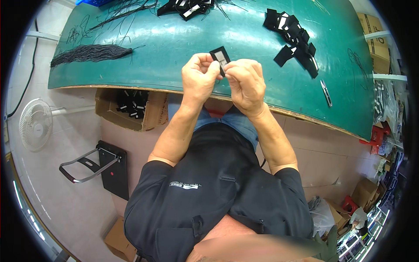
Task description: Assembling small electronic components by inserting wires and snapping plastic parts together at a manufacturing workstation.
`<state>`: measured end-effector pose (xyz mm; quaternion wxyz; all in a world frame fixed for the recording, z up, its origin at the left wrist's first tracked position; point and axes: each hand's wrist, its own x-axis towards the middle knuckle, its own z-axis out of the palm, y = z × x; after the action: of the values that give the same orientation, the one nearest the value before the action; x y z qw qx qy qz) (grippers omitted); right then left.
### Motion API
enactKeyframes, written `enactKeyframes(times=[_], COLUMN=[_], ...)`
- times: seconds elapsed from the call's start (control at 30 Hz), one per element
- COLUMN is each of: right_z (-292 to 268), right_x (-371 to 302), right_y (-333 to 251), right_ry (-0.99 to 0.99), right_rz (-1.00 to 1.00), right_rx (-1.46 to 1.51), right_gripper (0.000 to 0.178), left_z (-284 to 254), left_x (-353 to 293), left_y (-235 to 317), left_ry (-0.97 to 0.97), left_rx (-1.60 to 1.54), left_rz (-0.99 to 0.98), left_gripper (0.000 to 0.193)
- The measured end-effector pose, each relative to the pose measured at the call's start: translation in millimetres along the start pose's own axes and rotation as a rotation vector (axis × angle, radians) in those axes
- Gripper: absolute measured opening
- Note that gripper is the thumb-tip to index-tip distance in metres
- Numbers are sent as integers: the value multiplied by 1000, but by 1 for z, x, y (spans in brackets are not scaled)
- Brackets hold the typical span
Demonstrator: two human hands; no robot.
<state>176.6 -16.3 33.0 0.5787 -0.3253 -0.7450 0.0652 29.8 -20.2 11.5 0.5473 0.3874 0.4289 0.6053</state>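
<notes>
- Black rectangular tag (pixel 220 56), flat, pale-panelled, held over the glossy green tabletop (pixel 157 65) near its front edge.
- Left hand (pixel 198 81) and right hand (pixel 248 85) each pinch its lower part between thumb and fingers.
- Step in hand seems to be fine fingertip work; the next move likely calls for steady pinching.
- Left: hank of thin dark cords (pixel 91 55). Right: heaped black tags (pixel 300 40), slim metal snips (pixel 326 93).

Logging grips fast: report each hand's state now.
Left hand: closed, holding a small, flat, black rectangular piece with a whitish panel.
Right hand: closed, holding the same piece by its lower right.
</notes>
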Motion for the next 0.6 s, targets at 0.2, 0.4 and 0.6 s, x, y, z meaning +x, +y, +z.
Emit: enactKeyframes(times=[0.2,0.4,0.6], right_z=[-39,-127,-189], right_x=[13,22,6], right_y=[-27,-43,-47], right_ry=[163,243,339], right_rz=[310,417,406], right_rx=[557,609,394], right_gripper=[14,17,16], left_z=[-12,-25,-28], left_x=[7,16,23], left_y=[-5,6,3], left_ry=[92,134,152], left_rx=[76,99,122], left_rz=[42,71,83], left_gripper=[14,14,17])
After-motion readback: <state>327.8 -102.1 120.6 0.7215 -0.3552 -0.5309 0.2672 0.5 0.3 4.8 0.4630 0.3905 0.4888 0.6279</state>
